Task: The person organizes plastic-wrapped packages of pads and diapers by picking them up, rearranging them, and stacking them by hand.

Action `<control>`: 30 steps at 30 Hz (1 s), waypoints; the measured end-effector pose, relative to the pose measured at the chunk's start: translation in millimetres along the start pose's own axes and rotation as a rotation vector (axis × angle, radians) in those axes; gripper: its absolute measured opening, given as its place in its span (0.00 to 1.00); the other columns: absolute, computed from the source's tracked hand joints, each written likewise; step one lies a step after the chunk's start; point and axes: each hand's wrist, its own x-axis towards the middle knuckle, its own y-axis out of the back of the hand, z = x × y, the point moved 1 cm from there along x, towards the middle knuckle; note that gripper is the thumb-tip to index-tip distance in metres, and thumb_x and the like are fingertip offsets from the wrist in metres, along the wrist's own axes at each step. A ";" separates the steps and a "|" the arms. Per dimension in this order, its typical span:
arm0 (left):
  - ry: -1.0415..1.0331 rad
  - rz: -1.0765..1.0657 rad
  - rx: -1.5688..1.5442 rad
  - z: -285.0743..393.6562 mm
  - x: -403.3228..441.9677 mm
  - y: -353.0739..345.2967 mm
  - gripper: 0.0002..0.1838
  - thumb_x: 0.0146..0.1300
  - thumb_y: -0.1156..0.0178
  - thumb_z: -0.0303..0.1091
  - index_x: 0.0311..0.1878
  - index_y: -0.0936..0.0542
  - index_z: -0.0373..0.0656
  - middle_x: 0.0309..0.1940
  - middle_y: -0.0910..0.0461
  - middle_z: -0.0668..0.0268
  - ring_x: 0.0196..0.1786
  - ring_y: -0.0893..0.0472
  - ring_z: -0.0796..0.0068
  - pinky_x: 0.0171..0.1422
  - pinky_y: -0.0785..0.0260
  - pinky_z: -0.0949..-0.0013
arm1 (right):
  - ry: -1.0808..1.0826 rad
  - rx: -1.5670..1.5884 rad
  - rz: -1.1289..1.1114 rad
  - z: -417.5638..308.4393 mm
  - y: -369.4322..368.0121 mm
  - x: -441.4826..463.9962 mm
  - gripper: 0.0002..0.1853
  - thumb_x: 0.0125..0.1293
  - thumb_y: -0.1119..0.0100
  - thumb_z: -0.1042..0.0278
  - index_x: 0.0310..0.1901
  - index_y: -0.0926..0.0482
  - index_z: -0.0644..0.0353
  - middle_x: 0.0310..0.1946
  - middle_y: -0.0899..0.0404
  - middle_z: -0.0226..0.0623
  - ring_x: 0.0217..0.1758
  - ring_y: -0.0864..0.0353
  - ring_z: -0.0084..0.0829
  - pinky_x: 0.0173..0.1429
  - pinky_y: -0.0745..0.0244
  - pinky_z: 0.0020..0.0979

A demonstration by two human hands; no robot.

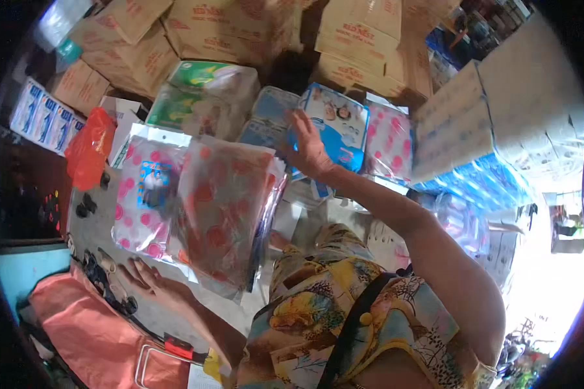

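Observation:
My right hand [308,146] reaches over a blue-and-white printed pack [347,133], its fingers stretched out at the pack's left edge. Whether it presses on the pack I cannot tell. Left of that pack lies a pale blue pack [268,117]. Low on the left, my left hand [150,280] is open, fingers apart, just below a clear plastic pack with pink dots [128,223]. A stack of clear bags with red dots [224,201] leans beside that pack, between my two hands. Another pink-dotted pack [388,141] stands right of the blue one.
Cardboard cartons [230,29] are piled at the back. A green-and-white wrapped pack [204,97] sits before them. Tall stacks of wrapped white rolls [461,123] stand on the right. A red plastic bag [91,149] hangs at left, above several shoes [100,272] and a salmon-coloured cover [87,318].

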 end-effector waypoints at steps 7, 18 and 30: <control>0.101 -0.762 -0.402 36.6 -87.1 -76.5 0.18 0.58 0.53 0.32 0.51 0.35 0.36 0.47 0.31 0.60 0.47 0.30 0.70 0.49 0.39 0.69 | -0.100 -0.066 0.165 118.1 51.9 -40.2 0.32 0.46 0.49 0.76 0.56 0.45 0.60 0.55 0.47 0.56 0.58 0.46 0.53 0.59 0.46 0.40; 0.760 -1.606 -0.004 -85.3 -296.8 -198.1 0.19 0.57 0.49 0.42 0.49 0.33 0.42 0.36 0.29 0.67 0.38 0.27 0.78 0.35 0.38 0.75 | -0.318 -0.558 -0.182 250.2 98.1 -171.6 0.38 0.44 0.45 0.69 0.59 0.49 0.53 0.54 0.46 0.50 0.58 0.49 0.51 0.57 0.54 0.54; 1.312 -1.377 0.131 -200.1 -404.6 -259.3 0.08 0.53 0.46 0.41 0.26 0.30 0.50 0.17 0.32 0.74 0.18 0.32 0.84 0.16 0.47 0.79 | -0.081 -0.796 -0.170 272.4 110.4 -177.9 0.37 0.39 0.45 0.72 0.56 0.43 0.41 0.52 0.46 0.47 0.54 0.46 0.50 0.51 0.49 0.54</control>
